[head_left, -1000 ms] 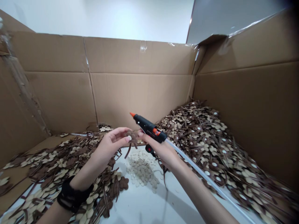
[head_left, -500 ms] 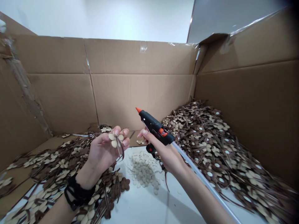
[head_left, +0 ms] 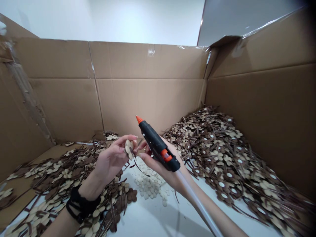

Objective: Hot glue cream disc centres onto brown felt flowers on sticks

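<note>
Between the thumb and fingers of my left hand (head_left: 111,158) is a cream fabric flower (head_left: 129,149), turned nearly edge-on, with thin dark ribbon tails hanging from it. My right hand (head_left: 170,168) is closed round a black glue gun (head_left: 155,141), whose orange nozzle points up and to the left. A long, pale glue stick (head_left: 195,194) runs out of its back end over my forearm. The right fingertips are close to the flower; whether they touch it I cannot tell. Below both hands, small whitish discs (head_left: 150,186) lie heaped on the white surface.
Brown and cream flowers with ribbons form a pile (head_left: 74,164) at left. A taller heap (head_left: 222,154) at right has white discs on some flowers. Cardboard walls (head_left: 153,98) enclose the back and sides of the white tabletop (head_left: 148,220).
My right hand has moved left with the glue gun, close to my left hand. The flower has turned from facing me to nearly edge-on and shifted slightly right.
</note>
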Demonstrator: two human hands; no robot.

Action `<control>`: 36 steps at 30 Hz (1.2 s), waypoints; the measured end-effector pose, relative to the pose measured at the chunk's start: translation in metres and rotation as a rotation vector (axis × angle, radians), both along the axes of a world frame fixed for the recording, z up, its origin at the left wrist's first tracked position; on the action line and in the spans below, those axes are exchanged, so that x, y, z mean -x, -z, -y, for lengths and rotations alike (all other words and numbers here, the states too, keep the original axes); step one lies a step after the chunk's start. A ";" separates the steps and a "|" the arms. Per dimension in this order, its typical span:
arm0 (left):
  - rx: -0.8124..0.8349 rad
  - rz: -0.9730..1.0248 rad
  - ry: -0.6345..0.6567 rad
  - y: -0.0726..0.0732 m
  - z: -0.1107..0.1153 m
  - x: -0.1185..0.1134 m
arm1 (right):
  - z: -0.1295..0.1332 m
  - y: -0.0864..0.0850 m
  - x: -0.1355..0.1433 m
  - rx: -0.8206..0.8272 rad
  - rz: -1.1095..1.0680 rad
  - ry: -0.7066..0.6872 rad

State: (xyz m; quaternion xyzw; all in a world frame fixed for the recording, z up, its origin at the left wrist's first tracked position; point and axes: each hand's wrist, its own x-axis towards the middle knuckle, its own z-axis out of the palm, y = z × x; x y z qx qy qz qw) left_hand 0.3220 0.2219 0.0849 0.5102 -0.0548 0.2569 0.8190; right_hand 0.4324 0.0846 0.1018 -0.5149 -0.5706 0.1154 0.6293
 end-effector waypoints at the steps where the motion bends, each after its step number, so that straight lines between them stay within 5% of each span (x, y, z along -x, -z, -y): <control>1: -0.022 -0.008 0.003 0.000 0.001 0.000 | -0.001 0.002 0.001 -0.014 0.005 -0.006; 10: -0.204 0.000 -0.082 -0.002 0.011 -0.004 | -0.006 0.012 0.014 -0.029 -0.216 -0.065; 17: -0.181 0.069 -0.036 -0.001 0.014 -0.006 | -0.007 0.011 0.018 -0.013 -0.421 -0.117; 22: -0.189 0.063 -0.048 -0.005 0.016 -0.006 | -0.009 0.013 0.013 0.034 -0.417 -0.115; 29: -0.199 0.037 -0.081 -0.002 0.014 -0.006 | -0.003 0.008 0.011 0.052 -0.105 -0.046; 36: -0.212 0.050 -0.068 0.000 0.013 -0.007 | -0.005 0.010 0.010 0.058 -0.214 -0.088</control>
